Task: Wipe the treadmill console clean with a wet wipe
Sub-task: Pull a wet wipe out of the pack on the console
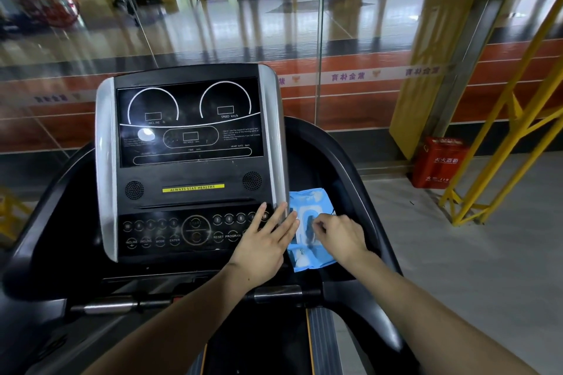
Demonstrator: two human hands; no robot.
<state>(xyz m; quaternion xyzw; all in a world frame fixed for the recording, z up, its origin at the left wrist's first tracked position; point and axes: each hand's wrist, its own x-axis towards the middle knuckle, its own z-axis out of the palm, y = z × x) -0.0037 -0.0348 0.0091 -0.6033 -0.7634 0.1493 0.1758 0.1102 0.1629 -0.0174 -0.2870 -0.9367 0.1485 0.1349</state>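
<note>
You are at the very start, by my reading; no wipe is out yet, and the black treadmill console with silver side rails and a dark glass display (189, 161) shows no sign of wiping, so the whole cleaning lies ahead. The soft blue plastic pack of wet wipes with a white flap label (306, 228) lies in the tray just right of the console, touching its lower right rail; your right hand (339, 237) rests on top of it with fingertips pinched together at the flap, though whether they already grip the flap or a wipe I cannot tell; your left hand (265, 240) lies flat with fingers spread apart, holding nothing, its fingertips on the console's button panel and the pack's left edge, seemingly to steady it. Counted: one console, one pack, no loose wipe, two hands; one red fire-extinguisher box (438, 161) stands on the floor well apart to the right.
</note>
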